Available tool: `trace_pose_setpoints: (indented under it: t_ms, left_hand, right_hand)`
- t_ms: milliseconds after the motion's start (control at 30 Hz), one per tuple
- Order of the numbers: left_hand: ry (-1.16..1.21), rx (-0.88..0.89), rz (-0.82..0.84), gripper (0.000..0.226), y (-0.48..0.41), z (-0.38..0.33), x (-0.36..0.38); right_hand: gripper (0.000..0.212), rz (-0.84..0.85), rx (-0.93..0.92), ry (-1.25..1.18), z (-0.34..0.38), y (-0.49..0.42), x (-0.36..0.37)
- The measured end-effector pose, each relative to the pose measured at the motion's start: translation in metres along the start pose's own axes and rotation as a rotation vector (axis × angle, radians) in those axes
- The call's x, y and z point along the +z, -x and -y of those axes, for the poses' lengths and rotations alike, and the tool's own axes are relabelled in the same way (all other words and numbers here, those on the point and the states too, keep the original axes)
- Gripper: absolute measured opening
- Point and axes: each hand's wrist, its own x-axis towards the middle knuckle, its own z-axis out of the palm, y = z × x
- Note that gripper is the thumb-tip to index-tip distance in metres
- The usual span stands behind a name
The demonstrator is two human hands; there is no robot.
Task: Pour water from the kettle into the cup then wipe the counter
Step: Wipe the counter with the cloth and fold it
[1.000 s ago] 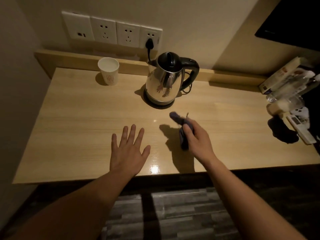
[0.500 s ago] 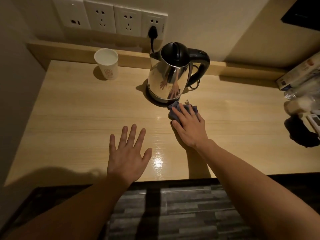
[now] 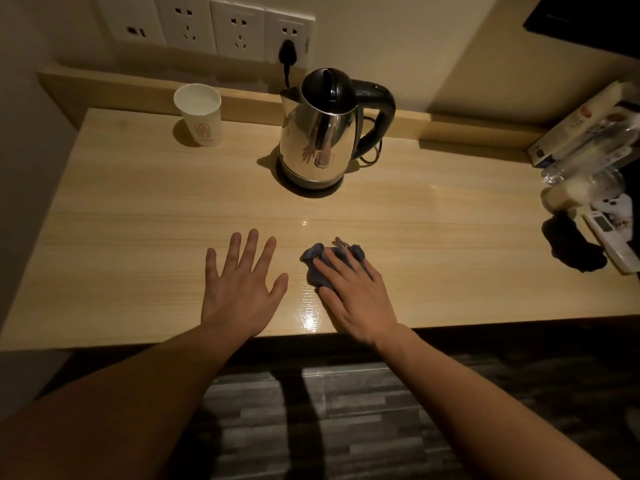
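Glossy wood-grain tabletop [image 3: 138,216], mirror-bright metal kettle [image 3: 320,140].

The tabletop looks like pale laminate and throws back sharp glints near its front edge; the kettle has a polished steel body under a black plastic lid and handle; the cup [image 3: 199,114] is matt white paper; the rag [image 3: 317,261] is soft, crumpled bluish cloth.

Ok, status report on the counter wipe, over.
Left hand flat, empty. Right hand pressing cloth on counter. Kettle docked, cup upright behind. Nothing blocking.

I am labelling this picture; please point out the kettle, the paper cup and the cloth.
kettle [image 3: 320,143], head view, on its steel body.
paper cup [image 3: 202,124], head view, on its outer wall.
cloth [image 3: 317,268], head view, on the bare left part.
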Motion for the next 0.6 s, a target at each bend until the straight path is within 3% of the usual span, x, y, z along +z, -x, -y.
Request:
trace_pose_setpoints:
  t_ms: [200, 400, 500, 600]
  left_hand:
    - [0.0, 0.014, -0.019, 0.073, 0.0, 0.001, 0.003]
    - [0.015, 0.037, 0.002, 0.074, 0.001, 0.003, 0.001]
    - [0.194, 0.1, 0.047, 0.068, 0.005, 0.012, -0.007]
    - [0.789, 0.048, 0.201, 0.056, 0.029, 0.022, -0.03]
  right_hand:
    - [0.053, -0.087, -0.055, -0.057, 0.01, 0.03, 0.02]
    - [0.041, -0.131, 0.042, -0.247, 0.04, 0.068, 0.019]
    - [0.03, -0.087, 0.336, -0.747, 0.066, 0.08, -0.007]
    - [0.039, -0.049, 0.626, -1.413, 0.099, 0.078, -0.042]
